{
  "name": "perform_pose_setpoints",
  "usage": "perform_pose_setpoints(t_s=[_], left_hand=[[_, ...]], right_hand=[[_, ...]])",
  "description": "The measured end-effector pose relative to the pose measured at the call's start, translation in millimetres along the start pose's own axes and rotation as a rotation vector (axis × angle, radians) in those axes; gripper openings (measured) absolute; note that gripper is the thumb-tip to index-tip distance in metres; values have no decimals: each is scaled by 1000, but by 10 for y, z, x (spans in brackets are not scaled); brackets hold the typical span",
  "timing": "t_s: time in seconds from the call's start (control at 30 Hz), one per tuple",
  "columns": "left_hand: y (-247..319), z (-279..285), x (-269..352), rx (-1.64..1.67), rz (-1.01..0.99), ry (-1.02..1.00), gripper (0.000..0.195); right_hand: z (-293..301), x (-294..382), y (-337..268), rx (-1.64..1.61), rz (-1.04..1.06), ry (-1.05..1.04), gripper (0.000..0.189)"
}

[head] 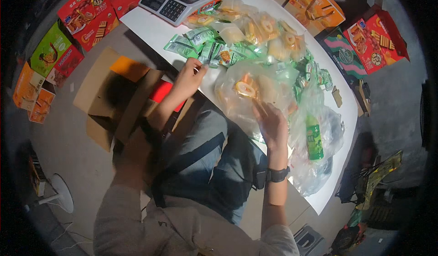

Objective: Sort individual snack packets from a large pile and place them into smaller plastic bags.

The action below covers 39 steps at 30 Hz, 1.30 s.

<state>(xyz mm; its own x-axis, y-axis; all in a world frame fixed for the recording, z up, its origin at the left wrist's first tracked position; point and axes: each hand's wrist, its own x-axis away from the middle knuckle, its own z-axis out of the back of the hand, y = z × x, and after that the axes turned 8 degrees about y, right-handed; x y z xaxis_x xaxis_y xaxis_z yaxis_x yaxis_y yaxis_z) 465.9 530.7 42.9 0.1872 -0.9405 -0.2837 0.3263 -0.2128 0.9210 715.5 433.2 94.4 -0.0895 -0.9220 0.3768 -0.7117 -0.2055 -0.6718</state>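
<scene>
My left hand point(190, 78) is at the table's near edge, its thumb and finger pinching the lower end of a green snack packet point(206, 53). More green packets point(181, 46) lie around it. My right hand point(272, 122) rests with its fingers extended against a clear plastic bag point(236, 102) holding wrapped food with a ring-shaped print point(245, 89). Behind the bag is a heap of clear-wrapped orange and yellow snacks point(255, 28). Right of my right hand, a green-labelled bottle point(314, 141) lies among crumpled plastic bags point(333, 129).
A digital scale point(171, 6) stands at the white table's point(150, 33) far left end. An open cardboard box point(102, 85) is left of my legs, a red box point(160, 91) beside it. Printed cartons point(87, 16) stand left; others point(374, 40) stand beyond the table. A white round-based stand point(61, 194) is lower left.
</scene>
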Motion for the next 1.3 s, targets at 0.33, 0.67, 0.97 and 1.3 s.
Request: perform_pose_setpoints(t_s=[0.33,0.67,0.97,1.3], left_hand=[[-462,-145,-934,-163,26,-204,32],[-421,-839,-1397,128,515,-352,54],[-515,-960,-1474,308,436,-332,30],[646,-253,-613,621,204,-365,15]], right_hand=[[75,407,106,400,-60,-55,32],[475,1027,72,410,11,104,22],[695,1389,149,368,-10,240,23],[527,1257,-111,546,190,236,29]])
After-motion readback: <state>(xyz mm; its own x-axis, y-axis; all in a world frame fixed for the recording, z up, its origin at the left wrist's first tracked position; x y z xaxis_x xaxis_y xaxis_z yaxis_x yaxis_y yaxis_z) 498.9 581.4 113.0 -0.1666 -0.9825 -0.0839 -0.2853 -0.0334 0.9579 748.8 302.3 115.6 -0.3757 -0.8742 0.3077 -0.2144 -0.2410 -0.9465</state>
